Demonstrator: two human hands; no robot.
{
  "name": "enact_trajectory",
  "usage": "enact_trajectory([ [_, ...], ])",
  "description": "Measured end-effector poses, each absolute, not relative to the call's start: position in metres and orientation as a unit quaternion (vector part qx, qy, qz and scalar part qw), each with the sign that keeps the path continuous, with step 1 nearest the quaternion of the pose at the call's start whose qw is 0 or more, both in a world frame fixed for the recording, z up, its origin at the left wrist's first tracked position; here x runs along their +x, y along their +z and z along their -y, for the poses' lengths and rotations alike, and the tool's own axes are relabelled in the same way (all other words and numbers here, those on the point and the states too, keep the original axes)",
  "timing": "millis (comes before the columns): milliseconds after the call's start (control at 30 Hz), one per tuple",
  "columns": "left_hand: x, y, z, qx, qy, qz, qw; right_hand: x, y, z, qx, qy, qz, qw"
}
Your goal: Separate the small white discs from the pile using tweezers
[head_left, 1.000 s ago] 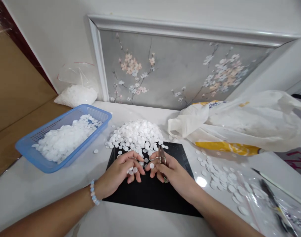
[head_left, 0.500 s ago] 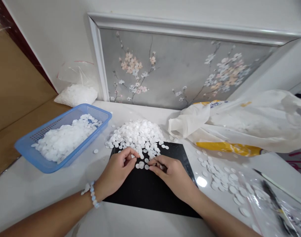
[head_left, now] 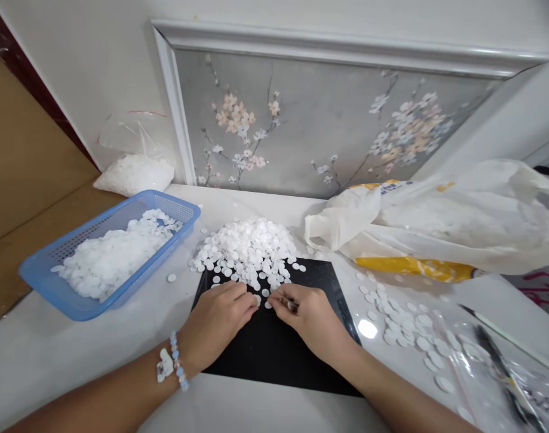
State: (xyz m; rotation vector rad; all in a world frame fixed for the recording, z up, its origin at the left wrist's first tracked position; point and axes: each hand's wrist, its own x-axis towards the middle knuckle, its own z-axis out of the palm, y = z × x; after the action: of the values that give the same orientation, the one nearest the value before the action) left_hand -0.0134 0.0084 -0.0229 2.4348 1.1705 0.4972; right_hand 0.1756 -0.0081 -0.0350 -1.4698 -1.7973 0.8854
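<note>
A pile of small white round discs [head_left: 251, 243] spills onto the near black mat [head_left: 269, 361]. Over the mat's left part, my left hand [head_left: 226, 319] is closed, back up, fingertips bent down at the loose discs. A white disc shows beside its fingertips; whether they grip one is hidden. Facing it, my right hand [head_left: 308, 310] pinches thumb and forefinger together beside another disc. Something small, dark and shiny shows inside its curled fingers, too little of it to name. A beaded bracelet [head_left: 177, 361] circles my left wrist.
At left stands a blue basket [head_left: 80, 310] of white discs, a clear bag [head_left: 134, 174] of white pieces behind it. On the right lie a white and yellow plastic bag [head_left: 418, 231], scattered discs [head_left: 404, 322], and a dark-handled tool [head_left: 495, 355] on clear plastic. A framed picture [head_left: 301, 120] rises behind.
My left hand has rolled over, back upward, and come closer to my right hand, covering some loose discs between them. My right hand has hardly moved. The view has shifted slightly.
</note>
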Motion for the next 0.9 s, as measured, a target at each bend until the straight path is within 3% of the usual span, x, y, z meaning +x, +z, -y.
enact_trajectory([
  [100, -0.013, -0.018, -0.007, 0.811, 0.228, -0.459, 0.282, 0.176, -0.029, 0.008, -0.582, 0.435, 0.601, 0.334],
  [267, -0.012, -0.011, -0.007, 0.626, 0.231, -0.497, 0.554, 0.176, -0.028, 0.010, -0.529, 0.606, 0.471, 0.361],
  [500, -0.012, -0.009, -0.008, 0.527, 0.266, -0.464, 0.660, 0.175, -0.025, 0.008, -0.466, 0.673, 0.409, 0.403],
  [633, -0.016, -0.009, -0.011, 0.471, 0.346, -0.433, 0.686, 0.176, -0.023, 0.006, -0.475, 0.625, 0.475, 0.397],
  [733, -0.022, -0.010, -0.014, 0.477, 0.375, -0.423, 0.673, 0.174, -0.026, 0.006, -0.515, 0.485, 0.614, 0.349],
  [800, -0.024, -0.011, -0.014, 0.547, 0.360, -0.452, 0.605, 0.170, -0.030, 0.006, -0.529, 0.380, 0.690, 0.317],
  [900, -0.024, -0.014, -0.010, 0.688, 0.299, -0.513, 0.418, 0.163, -0.038, 0.004, -0.501, 0.301, 0.756, 0.293],
])
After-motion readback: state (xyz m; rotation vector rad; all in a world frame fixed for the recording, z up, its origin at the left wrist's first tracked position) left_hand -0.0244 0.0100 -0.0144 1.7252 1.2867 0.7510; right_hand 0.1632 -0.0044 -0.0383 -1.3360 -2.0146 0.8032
